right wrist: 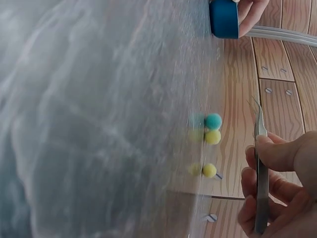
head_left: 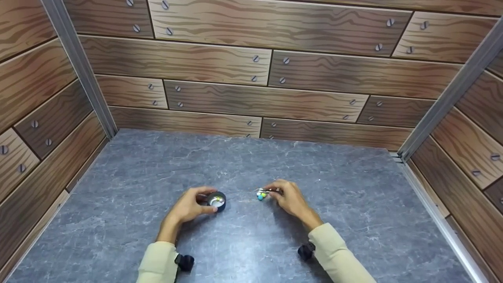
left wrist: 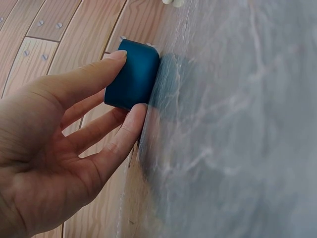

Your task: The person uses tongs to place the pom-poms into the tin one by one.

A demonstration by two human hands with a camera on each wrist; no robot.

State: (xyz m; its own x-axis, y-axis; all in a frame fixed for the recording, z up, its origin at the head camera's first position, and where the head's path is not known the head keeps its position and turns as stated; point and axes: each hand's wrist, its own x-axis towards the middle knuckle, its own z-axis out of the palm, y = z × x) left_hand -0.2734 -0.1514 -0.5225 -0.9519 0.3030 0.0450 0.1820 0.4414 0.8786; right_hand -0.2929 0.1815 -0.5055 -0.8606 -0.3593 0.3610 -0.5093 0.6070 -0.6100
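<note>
My left hand (head_left: 189,206) holds a small round blue container (left wrist: 132,74) by its sides, thumb on one side and fingers on the other. Several small balls, white and yellow among them, lie inside it in the head view. Between thumb and fingers, my right hand (head_left: 290,198) pinches a pair of metal tweezers (right wrist: 261,183). Their fine tips are slightly apart and hold nothing in the right wrist view. Near the tips, a turquoise ball (right wrist: 213,121) touches a yellow ball (right wrist: 212,137) on the table. Another yellow ball (right wrist: 209,170) sits a little apart. Whitish balls (head_left: 259,193) show beside them in the head view.
A grey marbled tabletop (head_left: 235,165) lies under both hands. Wood-patterned panels (head_left: 220,63) wall it in at the back and sides, with metal posts (head_left: 84,70) at the corners. Each wrist carries a small black camera (head_left: 184,262).
</note>
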